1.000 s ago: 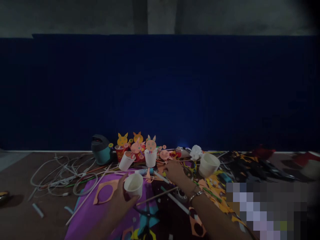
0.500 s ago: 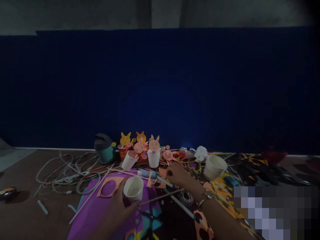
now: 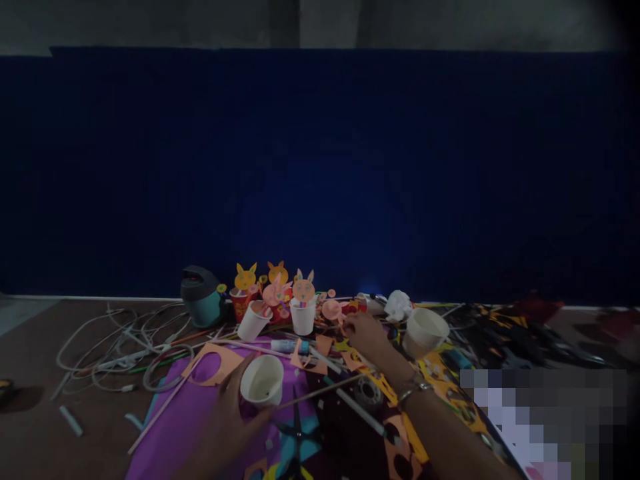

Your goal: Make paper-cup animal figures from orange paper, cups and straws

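The scene is dim. My left hand [image 3: 227, 410] is wrapped round a white paper cup [image 3: 262, 380] held upright over a purple paper sheet [image 3: 185, 427]. My right hand [image 3: 364, 331], with a bracelet at the wrist, reaches forward among paper cut-outs and pinches at a small pink paper piece [image 3: 331, 309]; what its fingertips hold is hard to see. Just beyond it stand cups with paper rabbit faces [image 3: 303, 291] on sticks, one white cup [image 3: 303, 317] upright and another [image 3: 251, 322] tilted.
A teal and grey device [image 3: 201, 297] stands at the left of the cups. Tangled white cables [image 3: 117, 343] lie at the left. Another white cup [image 3: 423, 331] stands right of my hand. Sticks, scissors [image 3: 295, 433], a tape roll [image 3: 369, 393] and paper scraps cover the floor. A dark blue wall rises behind.
My right hand has moved forward, from the sticks near the glue tube to the pink paper piece by the cups. The left hand keeps the cup, shifted slightly left.
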### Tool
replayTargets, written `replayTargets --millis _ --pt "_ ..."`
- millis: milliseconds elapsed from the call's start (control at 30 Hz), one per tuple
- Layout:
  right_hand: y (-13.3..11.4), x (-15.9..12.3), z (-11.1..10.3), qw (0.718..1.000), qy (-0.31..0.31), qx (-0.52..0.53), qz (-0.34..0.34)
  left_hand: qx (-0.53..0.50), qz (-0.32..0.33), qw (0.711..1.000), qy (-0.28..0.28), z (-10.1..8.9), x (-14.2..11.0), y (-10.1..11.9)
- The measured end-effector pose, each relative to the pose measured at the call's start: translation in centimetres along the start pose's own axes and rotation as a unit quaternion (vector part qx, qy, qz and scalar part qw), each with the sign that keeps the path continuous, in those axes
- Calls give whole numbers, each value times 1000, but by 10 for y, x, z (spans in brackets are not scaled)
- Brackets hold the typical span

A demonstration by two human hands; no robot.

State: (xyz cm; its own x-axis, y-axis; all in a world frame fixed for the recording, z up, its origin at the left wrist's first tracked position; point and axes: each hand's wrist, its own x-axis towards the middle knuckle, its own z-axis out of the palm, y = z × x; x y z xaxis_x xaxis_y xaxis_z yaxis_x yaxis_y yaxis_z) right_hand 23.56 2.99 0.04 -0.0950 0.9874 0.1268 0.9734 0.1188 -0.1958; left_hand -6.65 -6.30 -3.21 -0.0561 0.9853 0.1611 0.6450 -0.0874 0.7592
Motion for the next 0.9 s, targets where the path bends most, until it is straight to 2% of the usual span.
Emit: replayTargets --millis 100,200,300,433,533,667,767,833,900 --pt "-4 -3 0 998 -28 21 -46 18 15 999 -43 2 1 -4" --pt "-12 -10 3 996 -42 28 -67 36 12 999 -33 5 3 -10" --pt "-17 -17 7 996 -46 28 -69 48 7 999 -14 6 3 -13" --pt "-18 -17 8 999 -26 21 -43 35 24 999 -22 1 2 -7" --pt "-17 -14 5 1000 -13 23 -15 33 62 996 -47 -9 5 9" --pt "-22 -10 1 999 10 49 8 33 90 995 -38 -16 24 42" --pt "-32 -3 2 995 28 92 16 54 185 981 -9 -10 49 73" --pt "-40 2 2 993 34 115 7 93 253 962 -44 -1 68 92" --pt "-44 6 -1 991 37 127 -19 166 283 940 -96 7 84 107"
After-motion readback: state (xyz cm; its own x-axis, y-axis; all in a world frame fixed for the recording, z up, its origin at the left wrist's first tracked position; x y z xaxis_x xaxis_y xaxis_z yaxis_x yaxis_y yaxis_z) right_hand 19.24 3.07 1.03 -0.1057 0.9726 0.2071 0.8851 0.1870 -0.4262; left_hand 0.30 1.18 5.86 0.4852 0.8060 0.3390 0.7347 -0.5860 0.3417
